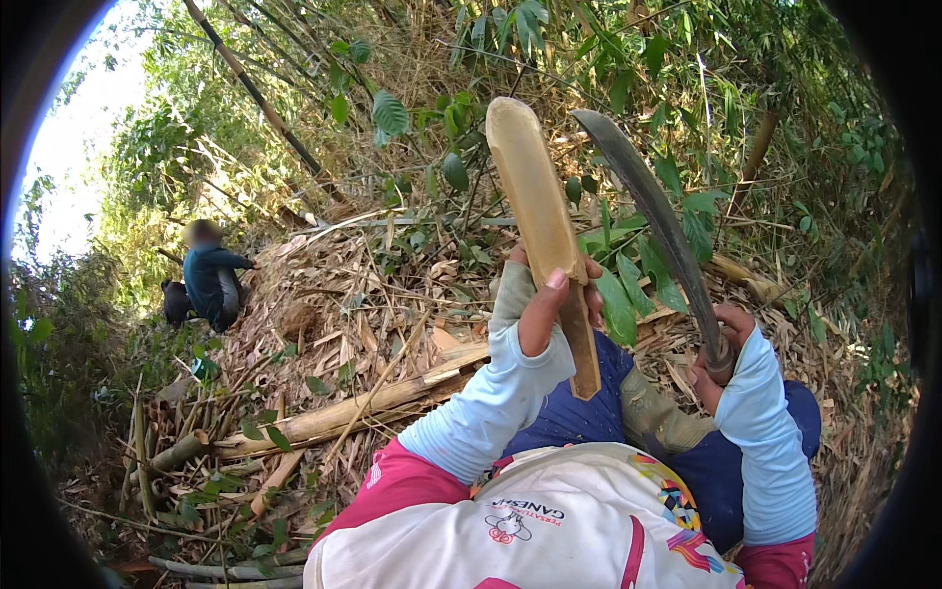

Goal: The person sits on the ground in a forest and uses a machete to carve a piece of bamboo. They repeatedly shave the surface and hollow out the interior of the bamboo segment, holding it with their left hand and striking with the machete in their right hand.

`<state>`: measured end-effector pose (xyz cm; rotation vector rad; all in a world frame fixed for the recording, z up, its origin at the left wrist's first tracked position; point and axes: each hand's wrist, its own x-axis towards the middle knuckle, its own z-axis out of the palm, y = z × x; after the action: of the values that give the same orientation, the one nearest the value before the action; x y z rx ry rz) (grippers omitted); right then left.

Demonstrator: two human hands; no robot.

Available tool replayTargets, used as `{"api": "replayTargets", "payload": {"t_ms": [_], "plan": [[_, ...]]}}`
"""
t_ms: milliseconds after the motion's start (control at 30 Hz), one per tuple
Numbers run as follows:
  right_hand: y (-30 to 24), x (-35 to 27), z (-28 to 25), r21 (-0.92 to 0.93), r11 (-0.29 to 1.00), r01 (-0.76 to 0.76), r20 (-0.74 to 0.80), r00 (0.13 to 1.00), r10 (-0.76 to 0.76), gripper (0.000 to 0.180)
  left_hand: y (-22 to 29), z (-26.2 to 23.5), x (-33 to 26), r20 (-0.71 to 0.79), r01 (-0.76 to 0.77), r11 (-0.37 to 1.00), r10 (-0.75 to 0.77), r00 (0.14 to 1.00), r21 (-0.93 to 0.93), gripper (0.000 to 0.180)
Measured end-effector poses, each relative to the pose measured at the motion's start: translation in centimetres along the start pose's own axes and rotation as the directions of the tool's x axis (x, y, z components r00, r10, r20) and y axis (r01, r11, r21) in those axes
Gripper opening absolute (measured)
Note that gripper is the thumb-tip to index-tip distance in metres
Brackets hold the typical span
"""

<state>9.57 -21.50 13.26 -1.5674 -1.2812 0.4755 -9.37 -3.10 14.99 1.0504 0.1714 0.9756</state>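
My left hand is closed around a pale carved bamboo piece, paddle-shaped, with a broad rounded upper end and a narrower, browner lower part. It is held nearly upright, leaning a little to the left. In my right hand is the handle of a machete. Its long, dark, slightly curved blade points up and to the left. The blade's tip comes close to the bamboo piece in the picture, with a gap between them. Some fingers of both hands are hidden behind what they hold.
Split bamboo lengths lie on leaf litter to the left of my legs. Leafy stems rise just beyond my hands. Another person crouches farther off at the left. Dense bamboo growth stands behind.
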Motion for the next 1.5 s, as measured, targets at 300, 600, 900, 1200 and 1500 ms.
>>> {"api": "replayTargets", "payload": {"t_ms": [300,600,900,1200,1500], "plan": [[-0.4,0.0,0.2,0.059,0.996,-0.07,0.0,0.998,0.07,0.067,0.6,0.4,0.1,-0.036,-0.045,0.999,0.045,0.998,-0.003,0.041],[-0.2,-0.6,0.4,0.315,0.935,-0.163,0.114,0.984,0.133,0.065,0.0,0.1,0.7,-0.028,-0.115,0.989,0.112,0.993,-0.09,0.07],[-0.7,-0.4,2.3,0.483,0.801,-0.353,0.125,0.934,0.336,0.064,-1.3,1.1,0.8,-0.007,-0.262,0.922,0.271,0.963,-0.285,0.067],[0.8,1.2,3.4,0.5,0.846,-0.183,-0.244,0.908,0.34,0.066,-1.8,4.0,-0.8,-0.037,-0.243,0.898,0.246,0.968,-0.366,0.064],[1.7,1.4,2.9,0.527,0.823,-0.213,-0.2,0.91,0.364,0.063,-2.1,5.0,-1.2,-0.021,-0.248,0.874,0.264,0.964,-0.418,0.067]]}}
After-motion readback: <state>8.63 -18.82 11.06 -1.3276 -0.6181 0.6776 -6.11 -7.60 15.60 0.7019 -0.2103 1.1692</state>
